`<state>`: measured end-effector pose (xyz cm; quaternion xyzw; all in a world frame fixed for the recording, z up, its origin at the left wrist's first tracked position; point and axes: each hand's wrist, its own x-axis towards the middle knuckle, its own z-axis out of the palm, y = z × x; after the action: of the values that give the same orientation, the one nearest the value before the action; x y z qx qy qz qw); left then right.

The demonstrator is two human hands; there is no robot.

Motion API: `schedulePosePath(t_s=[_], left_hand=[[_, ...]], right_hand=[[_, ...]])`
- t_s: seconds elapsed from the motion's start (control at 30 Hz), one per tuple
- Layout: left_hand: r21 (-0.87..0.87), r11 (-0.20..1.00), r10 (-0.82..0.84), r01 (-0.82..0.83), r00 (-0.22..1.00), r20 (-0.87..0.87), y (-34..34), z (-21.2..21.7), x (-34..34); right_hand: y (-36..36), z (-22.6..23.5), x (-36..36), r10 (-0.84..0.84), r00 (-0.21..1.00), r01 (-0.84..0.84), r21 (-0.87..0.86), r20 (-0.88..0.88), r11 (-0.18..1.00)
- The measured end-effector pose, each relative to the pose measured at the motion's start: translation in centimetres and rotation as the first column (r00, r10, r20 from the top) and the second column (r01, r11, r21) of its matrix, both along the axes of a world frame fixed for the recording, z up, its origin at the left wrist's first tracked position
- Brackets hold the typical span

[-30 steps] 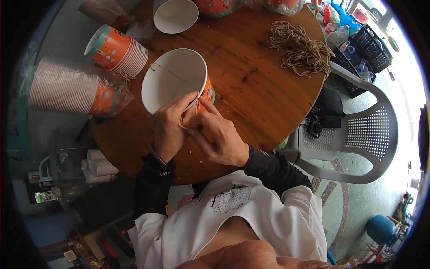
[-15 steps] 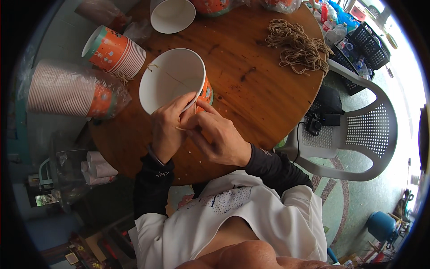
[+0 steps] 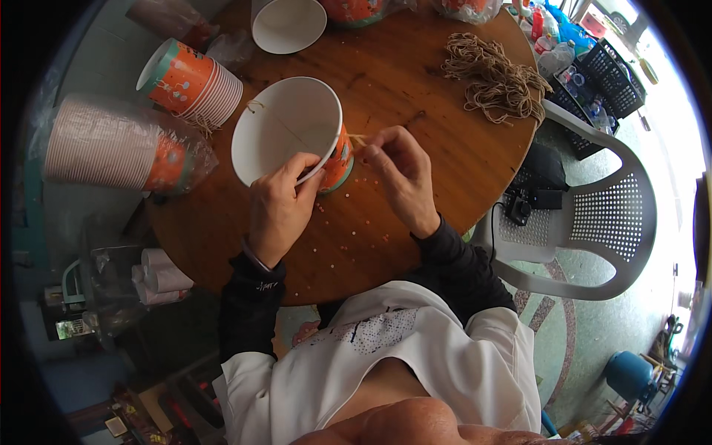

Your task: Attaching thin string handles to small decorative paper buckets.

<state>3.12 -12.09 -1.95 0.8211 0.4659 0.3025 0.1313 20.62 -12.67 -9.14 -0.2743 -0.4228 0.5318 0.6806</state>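
Note:
A large paper bucket, white inside and orange outside, leans on the table with its mouth toward me. At its near rim, my left hand is closed, thumb outside and fingers inside. To the right of the bucket, my right hand pinches a tan cord that runs to the orange wall. A knotted bit of cord shows inside the far-left rim, and a thin strand crosses the inside.
A round wooden table carries a tangled twine bundle at far right. Stacked paper buckets and a plastic-wrapped stack lie at left; another bucket is at the back. A grey plastic chair stands at right.
My right hand has moved from beside my left hand up and to the right, drawing the cord out beyond the bucket's outer wall. My left hand stays at the rim.

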Motion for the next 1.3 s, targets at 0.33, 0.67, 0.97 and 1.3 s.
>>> schedulePosePath(t_s=[0.33, 0.67, 0.97, 1.3], left_hand=[[-0.024, 1.000, -0.011, 0.013, 0.995, 0.095, -0.1, 0.4, 0.6], [0.038, 0.998, -0.042, 0.043, 0.999, -0.020, 0.0, 0.3, 0.3], [0.058, 0.995, -0.081, 0.080, 0.997, 0.014, 0.3, 0.3, 0.4], [0.054, 0.994, -0.095, 0.096, 0.995, -0.008, 0.2, 0.4, -0.5]], right_hand=[[-0.6, -0.9, -0.3, 0.055, 0.981, -0.052, -0.020, 0.185, 0.998], [-0.4, -1.1, -0.7, -0.025, 0.913, 0.003, 0.055, 0.407, 0.998], [-0.2, -0.1, -1.6, -0.142, 0.900, 0.134, 0.047, 0.413, 0.990], [-0.4, 1.8, -0.3, -0.415, 0.549, 0.177, 0.384, 0.726, 0.906]])
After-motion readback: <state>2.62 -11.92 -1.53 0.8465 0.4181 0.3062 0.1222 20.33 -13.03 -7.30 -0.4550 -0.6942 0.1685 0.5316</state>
